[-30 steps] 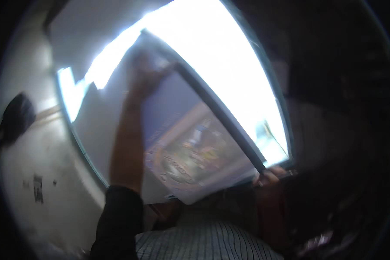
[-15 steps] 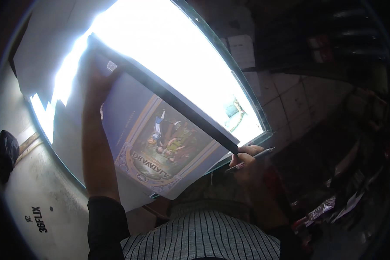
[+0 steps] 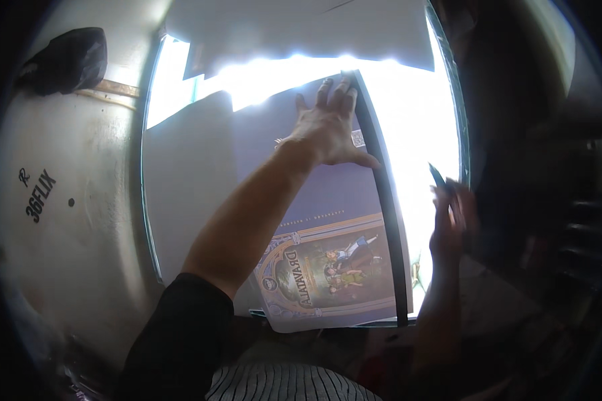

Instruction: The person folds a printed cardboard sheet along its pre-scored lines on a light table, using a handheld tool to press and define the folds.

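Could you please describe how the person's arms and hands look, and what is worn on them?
The left hand and the right hand wear no gloves. The left forearm is bare, with no watch visible, up to a plain black sleeve that ends near the elbow. The right arm is in shadow, so its sleeve cannot be made out.

Light rises through the glass table (image 3: 425, 127), blown out to white from 11 to 2 o'clock and backlighting the printed sheet (image 3: 328, 184). From 3 to 5 o'clock, deep gloom swallows detail. The right hand (image 3: 453, 220), near 3 o'clock, is blurred. Edges bow outward; the rim fades black.
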The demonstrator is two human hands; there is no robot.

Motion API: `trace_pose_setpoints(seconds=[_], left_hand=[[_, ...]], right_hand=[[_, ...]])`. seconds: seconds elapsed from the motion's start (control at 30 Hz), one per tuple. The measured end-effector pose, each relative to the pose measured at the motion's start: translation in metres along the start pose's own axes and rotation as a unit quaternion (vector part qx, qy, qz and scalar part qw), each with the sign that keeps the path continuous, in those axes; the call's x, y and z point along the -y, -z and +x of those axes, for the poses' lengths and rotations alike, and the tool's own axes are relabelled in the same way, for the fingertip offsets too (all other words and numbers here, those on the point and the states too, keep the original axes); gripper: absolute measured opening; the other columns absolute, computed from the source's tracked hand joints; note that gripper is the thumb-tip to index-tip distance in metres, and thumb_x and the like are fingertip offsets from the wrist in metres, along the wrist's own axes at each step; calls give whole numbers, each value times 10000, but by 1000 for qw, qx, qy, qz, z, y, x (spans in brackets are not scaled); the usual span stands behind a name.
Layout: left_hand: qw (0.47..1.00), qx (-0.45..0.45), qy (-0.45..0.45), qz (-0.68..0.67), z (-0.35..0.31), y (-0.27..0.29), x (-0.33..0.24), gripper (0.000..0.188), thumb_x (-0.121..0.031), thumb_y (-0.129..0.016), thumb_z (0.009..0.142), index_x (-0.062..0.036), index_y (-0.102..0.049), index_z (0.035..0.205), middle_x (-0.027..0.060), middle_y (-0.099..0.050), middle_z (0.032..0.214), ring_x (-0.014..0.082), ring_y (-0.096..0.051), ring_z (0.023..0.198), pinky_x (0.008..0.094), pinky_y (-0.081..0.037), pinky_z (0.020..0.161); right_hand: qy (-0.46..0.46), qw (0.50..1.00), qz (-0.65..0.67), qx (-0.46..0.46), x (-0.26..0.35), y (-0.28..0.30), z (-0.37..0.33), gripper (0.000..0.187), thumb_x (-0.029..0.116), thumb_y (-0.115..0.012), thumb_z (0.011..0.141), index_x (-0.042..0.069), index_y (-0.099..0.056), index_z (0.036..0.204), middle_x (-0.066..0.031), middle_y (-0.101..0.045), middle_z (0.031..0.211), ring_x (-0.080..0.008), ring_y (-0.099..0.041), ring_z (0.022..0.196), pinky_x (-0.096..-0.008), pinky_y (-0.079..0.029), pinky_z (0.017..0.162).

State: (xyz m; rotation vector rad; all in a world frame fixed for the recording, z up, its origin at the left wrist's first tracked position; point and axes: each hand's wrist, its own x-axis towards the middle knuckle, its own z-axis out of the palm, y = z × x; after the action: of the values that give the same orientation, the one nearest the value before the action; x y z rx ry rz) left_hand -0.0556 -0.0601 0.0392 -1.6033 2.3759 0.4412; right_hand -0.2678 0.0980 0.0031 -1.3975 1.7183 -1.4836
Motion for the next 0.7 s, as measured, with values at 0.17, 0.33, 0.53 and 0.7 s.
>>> trace_pose_setpoints(seconds=[0.17, 0.33, 0.53, 0.7], left_hand=[[1000, 7, -12, -15, 1, 8, -15, 1452, -869, -739, 563, -19, -158, 1587, 169, -130, 1670, 351, -41, 1555, 683, -147, 1197], [1000, 12, -3, 6, -1, 7, -8, 1471, -910, -690, 560, -30, -133, 1599, 146, -95, 1683, 340, -18, 1559, 692, -136, 1195], [999, 23, -19, -16, -2, 10, -10, 1465, -899, -694, 572, -28, -121, 1601, 137, -75, 1689, 339, -4, 1560, 695, -123, 1195], [999, 30, -14, -4, 6, 1, -11, 1465, -881, -713, 570, -15, -126, 1595, 171, -67, 1685, 348, -5, 1560, 684, -89, 1200]], right_hand=[[175, 979, -45, 95, -21, -100, 131, 200, 108, -723, 895, 34, -694, 1078, -142, -739, 973, -261, -738, 851, -351, -583, 756], [127, 984, -43, 120, -14, -138, 157, 181, 163, -697, 907, 36, -688, 1035, -145, -746, 908, -267, -740, 808, -354, -571, 729], [142, 980, -65, 125, -21, -115, 141, 169, 168, -716, 897, 29, -689, 988, -129, -730, 860, -264, -729, 765, -348, -569, 676], [45, 985, -26, 167, -10, -30, 42, 122, 33, -753, 831, 45, -737, 951, -81, -675, 745, -214, -676, 700, -323, -516, 693]])
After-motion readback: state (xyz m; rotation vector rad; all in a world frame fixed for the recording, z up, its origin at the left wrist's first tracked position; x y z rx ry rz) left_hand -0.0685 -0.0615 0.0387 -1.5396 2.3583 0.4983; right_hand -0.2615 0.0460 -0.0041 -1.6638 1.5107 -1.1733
